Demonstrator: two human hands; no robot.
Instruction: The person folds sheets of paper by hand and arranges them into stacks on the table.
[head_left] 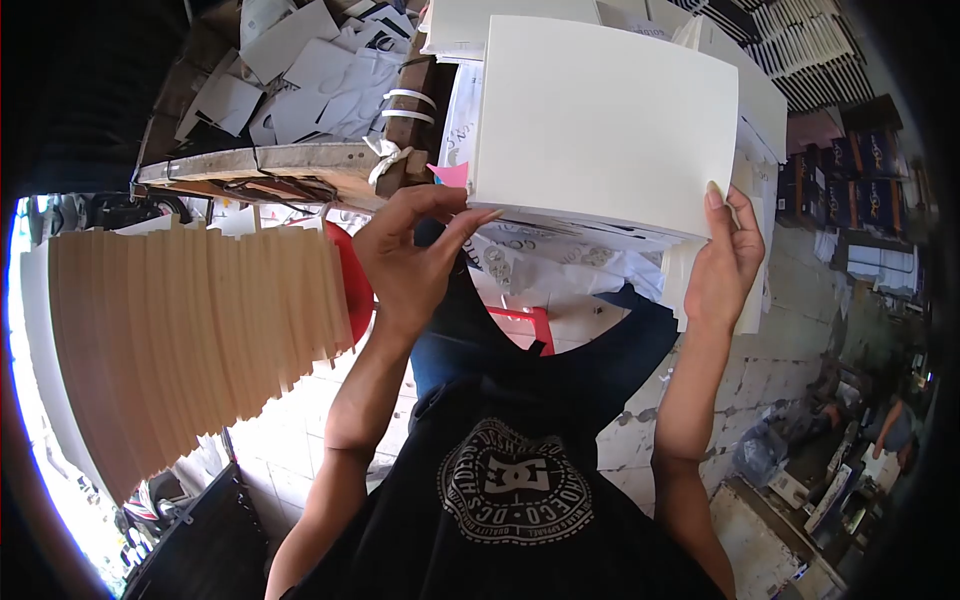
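Note:
A large white paper board (608,125) lies flat in front of me, on top of other pale sheets. My left hand (415,245) is at its near left corner, index finger bent against the edge and thumb along the front edge. My right hand (725,250) grips the near right corner, thumb on the top face and fingers curled at the side. Beneath the board, printed white wrapping paper (540,262) hangs over the front. A small pink piece (450,174) sticks out just above my left hand.
On my left, a tall stack of tan boards (190,335) rests by a red stool (350,285). A wooden bin (270,160) holds paper scraps at the upper left. Dark boxes (850,170) stand at the right. Farther off at the lower right, another person's arm (888,430) shows.

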